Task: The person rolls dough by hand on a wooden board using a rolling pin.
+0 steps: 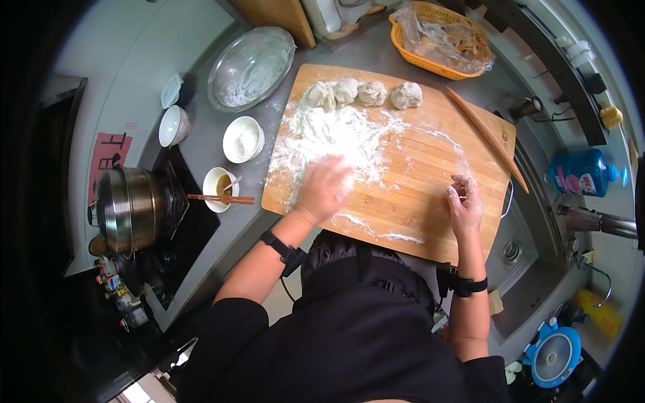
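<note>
Blurred by motion, my left hand (326,185) is palm down over the loose white flour (335,133) on the left half of a wooden cutting board (428,201). Nothing shows in its grasp. Over the right part of the board is my right hand (465,202), dusted with flour and its fingers loosely curled; whether they enclose anything is hidden. Several rough dough balls (372,93) line the board's far side, the rightmost (406,95) a little apart. A tapered wooden rolling pin (486,136) lies slantwise along the right edge.
Left of the board are a floury metal basin (252,69), a bowl of white powder (243,140), and a bowl with brownish liquid (211,180), a spoon and chopsticks (237,199). A steamer pot (128,209) stands on the cooktop. An orange basket (428,68) sits behind; the sink (529,282) is right.
</note>
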Demonstrator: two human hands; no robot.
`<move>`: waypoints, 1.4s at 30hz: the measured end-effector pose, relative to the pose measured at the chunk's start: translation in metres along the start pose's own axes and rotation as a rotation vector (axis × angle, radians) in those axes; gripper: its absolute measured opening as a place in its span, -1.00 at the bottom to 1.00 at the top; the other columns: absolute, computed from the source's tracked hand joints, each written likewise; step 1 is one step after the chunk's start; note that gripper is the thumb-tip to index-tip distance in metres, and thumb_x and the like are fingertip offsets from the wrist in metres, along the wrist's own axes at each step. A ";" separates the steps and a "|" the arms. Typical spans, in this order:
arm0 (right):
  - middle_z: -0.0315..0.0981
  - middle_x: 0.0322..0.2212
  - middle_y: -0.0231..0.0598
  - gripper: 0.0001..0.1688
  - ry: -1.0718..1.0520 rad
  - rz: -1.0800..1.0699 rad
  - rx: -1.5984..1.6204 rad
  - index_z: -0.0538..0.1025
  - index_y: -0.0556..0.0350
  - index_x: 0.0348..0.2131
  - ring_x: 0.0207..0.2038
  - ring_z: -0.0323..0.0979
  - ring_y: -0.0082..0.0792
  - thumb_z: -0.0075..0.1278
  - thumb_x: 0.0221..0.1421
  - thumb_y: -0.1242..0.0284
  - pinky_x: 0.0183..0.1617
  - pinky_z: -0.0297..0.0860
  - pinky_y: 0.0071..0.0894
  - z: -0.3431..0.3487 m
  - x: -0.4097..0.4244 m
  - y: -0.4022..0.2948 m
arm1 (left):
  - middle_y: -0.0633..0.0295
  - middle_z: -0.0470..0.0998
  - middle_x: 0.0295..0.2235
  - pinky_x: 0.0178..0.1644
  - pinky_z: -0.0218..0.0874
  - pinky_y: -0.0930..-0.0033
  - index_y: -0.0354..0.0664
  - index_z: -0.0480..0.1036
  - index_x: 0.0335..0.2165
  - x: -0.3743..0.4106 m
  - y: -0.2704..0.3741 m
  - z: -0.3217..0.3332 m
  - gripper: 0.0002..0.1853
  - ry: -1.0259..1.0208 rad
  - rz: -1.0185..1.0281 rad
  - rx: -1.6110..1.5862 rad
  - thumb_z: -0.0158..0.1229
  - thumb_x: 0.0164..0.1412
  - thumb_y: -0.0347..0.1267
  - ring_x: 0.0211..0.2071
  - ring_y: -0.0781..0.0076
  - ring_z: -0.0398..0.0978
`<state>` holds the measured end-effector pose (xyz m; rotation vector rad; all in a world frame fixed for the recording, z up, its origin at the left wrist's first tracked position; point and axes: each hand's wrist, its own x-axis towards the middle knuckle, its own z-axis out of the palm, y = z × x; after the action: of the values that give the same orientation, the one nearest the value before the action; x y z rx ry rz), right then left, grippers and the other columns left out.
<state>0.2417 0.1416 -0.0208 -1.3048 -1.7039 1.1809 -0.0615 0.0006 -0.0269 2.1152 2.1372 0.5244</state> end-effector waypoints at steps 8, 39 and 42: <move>0.34 -0.42 -0.37 -0.69 -0.049 -0.053 -0.076 0.46 0.16 -0.12 -0.45 0.27 -0.59 0.02 0.08 0.64 -0.36 0.29 -0.56 0.009 -0.006 0.000 | 0.16 -0.20 0.37 0.42 -0.49 0.12 0.02 -0.03 0.30 0.065 0.032 0.017 -0.35 -0.170 -0.472 0.059 -0.11 0.33 -0.11 0.38 0.17 -0.30; 0.45 -0.22 0.08 -0.69 -0.421 -0.200 -0.369 0.47 0.14 -0.16 -0.22 0.45 0.13 -0.01 0.03 0.50 -0.14 0.42 -0.06 0.122 0.000 -0.060 | 0.01 0.27 -0.02 0.15 0.13 0.07 -0.23 0.21 0.13 -0.004 0.052 -0.021 -0.20 -0.138 -0.422 -0.026 0.37 -0.07 -0.29 0.04 -0.06 0.26; 0.45 -0.21 0.01 -0.65 -0.359 -0.137 -0.113 0.49 0.16 -0.13 -0.20 0.51 -0.03 0.05 0.02 0.53 -0.13 0.44 -0.18 0.114 0.009 -0.047 | 0.00 0.26 0.01 0.15 0.15 0.10 -0.25 0.19 0.15 0.012 0.037 -0.010 -0.17 -0.107 -0.416 -0.144 0.37 -0.10 -0.40 0.04 -0.08 0.26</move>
<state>0.1202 0.1175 -0.0181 -1.0650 -2.1068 1.3120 -0.0300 0.0097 -0.0040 1.5271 2.3070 0.4880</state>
